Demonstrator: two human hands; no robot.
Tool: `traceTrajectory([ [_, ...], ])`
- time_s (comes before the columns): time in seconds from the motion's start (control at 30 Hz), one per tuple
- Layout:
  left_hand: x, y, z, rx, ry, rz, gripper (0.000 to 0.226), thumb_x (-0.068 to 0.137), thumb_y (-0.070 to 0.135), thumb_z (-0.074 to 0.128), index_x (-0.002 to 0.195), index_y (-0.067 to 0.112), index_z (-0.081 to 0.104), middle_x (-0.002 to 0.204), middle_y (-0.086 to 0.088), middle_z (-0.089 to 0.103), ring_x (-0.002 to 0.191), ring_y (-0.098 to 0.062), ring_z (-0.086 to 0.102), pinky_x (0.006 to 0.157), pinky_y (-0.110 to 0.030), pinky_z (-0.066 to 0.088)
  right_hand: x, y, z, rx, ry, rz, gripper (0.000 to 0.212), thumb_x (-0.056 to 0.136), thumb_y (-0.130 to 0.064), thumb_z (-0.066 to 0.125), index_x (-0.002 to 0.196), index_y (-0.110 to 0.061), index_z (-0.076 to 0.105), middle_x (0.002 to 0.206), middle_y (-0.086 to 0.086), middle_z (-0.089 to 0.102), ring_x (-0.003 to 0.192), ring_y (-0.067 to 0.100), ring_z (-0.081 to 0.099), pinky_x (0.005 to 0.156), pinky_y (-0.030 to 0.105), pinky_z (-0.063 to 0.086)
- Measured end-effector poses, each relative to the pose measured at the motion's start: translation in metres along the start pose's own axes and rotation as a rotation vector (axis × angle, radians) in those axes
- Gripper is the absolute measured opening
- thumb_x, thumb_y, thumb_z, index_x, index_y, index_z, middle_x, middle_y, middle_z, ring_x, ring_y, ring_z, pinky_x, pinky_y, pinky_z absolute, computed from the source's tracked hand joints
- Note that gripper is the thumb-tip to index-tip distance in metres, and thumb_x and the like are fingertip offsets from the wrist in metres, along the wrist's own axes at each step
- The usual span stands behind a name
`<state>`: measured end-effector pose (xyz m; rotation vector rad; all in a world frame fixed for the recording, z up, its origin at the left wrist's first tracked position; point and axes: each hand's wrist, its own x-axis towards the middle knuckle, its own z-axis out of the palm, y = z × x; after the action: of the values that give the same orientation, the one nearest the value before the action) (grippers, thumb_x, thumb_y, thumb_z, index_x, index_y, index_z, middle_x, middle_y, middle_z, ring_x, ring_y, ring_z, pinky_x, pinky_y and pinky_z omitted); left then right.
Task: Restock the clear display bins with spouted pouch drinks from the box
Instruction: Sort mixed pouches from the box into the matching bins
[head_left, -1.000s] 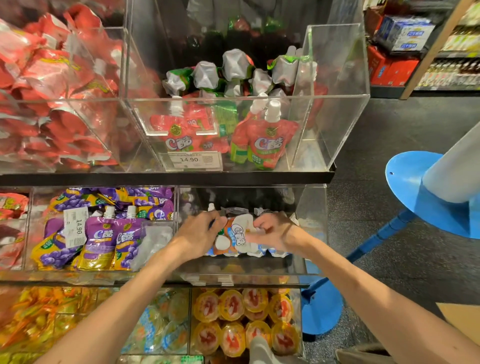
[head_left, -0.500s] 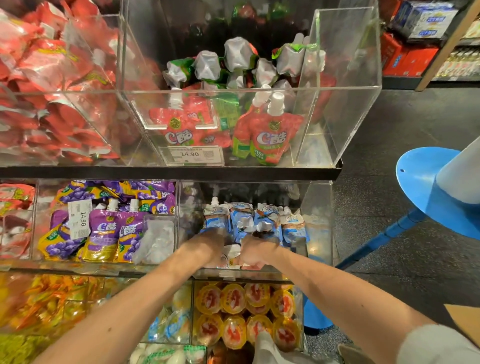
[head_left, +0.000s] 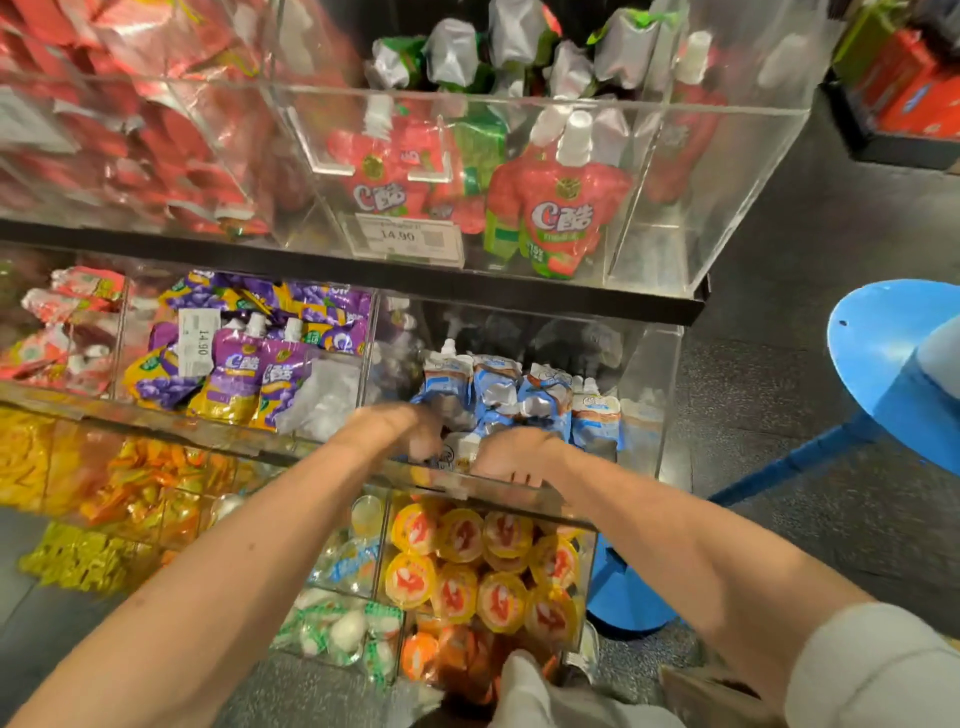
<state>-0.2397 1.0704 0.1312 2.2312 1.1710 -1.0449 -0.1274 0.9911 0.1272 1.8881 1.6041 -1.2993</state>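
Note:
Both my hands are inside the clear bin (head_left: 645, 395) on the right of the middle shelf, low behind its front wall. My left hand (head_left: 393, 430), blurred, and my right hand (head_left: 513, 457) hold a white and orange spouted pouch (head_left: 461, 451) between them; only its white cap and top show. Behind the hands a row of blue and white spouted pouches (head_left: 519, 395) stands upright in the same bin. A corner of the cardboard box (head_left: 698, 688) shows at the bottom right.
The bin above holds red and green pouches (head_left: 563, 208) with a 14.90 price tag (head_left: 400, 236). Purple grape pouches (head_left: 244, 374) fill the bin to the left. Round jelly cups (head_left: 483, 566) lie in the bottom bin. A blue stool (head_left: 883, 353) stands at the right.
The hands carried the pouch from mid-bin down to the bin's front, uncovering the row of blue and white pouches. The camera moved closer and tilted.

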Motion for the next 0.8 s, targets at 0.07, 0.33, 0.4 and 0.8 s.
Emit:
traceTrajectory([
  [0.07, -0.018, -0.006, -0.003, -0.102, 0.160, 0.077, 0.028, 0.104, 0.025, 0.044, 0.125, 0.013, 0.057, 0.121, -0.013, 0.062, 0.107, -0.032, 0.061, 0.082, -0.036, 0.047, -0.012, -0.002, -0.005, 0.123, 0.035, 0.051, 0.044, 0.102, -0.042, 0.047, 0.121, -0.005, 0.059, 0.121, 0.010, 0.064, 0.106, 0.029, 0.066, 0.088, 0.040, 0.058],
  [0.33, -0.103, 0.011, 0.056, -0.642, 0.915, 0.698, 0.017, 0.099, 0.028, 0.056, 0.099, 0.025, 0.073, 0.081, 0.020, 0.067, 0.075, 0.004, 0.058, 0.071, -0.023, 0.045, -0.128, -0.005, 0.107, 0.762, 1.251, -0.181, 0.009, 0.093, -0.023, 0.064, 0.099, -0.017, 0.070, 0.083, -0.008, 0.070, 0.075, 0.004, 0.063, 0.071, 0.022, 0.049],
  [0.4, -0.122, 0.044, 0.079, -0.707, 0.829, 0.848, 0.018, 0.096, 0.031, 0.055, 0.099, 0.025, 0.072, 0.077, 0.016, 0.067, 0.071, 0.004, 0.057, 0.068, -0.018, 0.043, -0.154, 0.005, 0.163, 0.899, 1.372, -0.039, 0.004, 0.091, -0.019, 0.067, 0.093, -0.018, 0.071, 0.076, -0.009, 0.069, 0.071, 0.003, 0.064, 0.068, 0.020, 0.050],
  [0.8, -0.157, 0.348, 0.299, 0.175, 0.096, 1.498, 0.018, 0.094, 0.020, 0.058, 0.108, 0.017, 0.068, 0.097, 0.004, 0.061, 0.102, -0.024, 0.061, 0.079, -0.029, 0.043, -0.288, 0.074, 0.474, 1.491, 1.478, 0.973, 0.008, 0.100, -0.025, 0.057, 0.097, -0.027, 0.065, 0.094, -0.010, 0.066, 0.085, 0.000, 0.058, 0.072, 0.011, 0.044],
])
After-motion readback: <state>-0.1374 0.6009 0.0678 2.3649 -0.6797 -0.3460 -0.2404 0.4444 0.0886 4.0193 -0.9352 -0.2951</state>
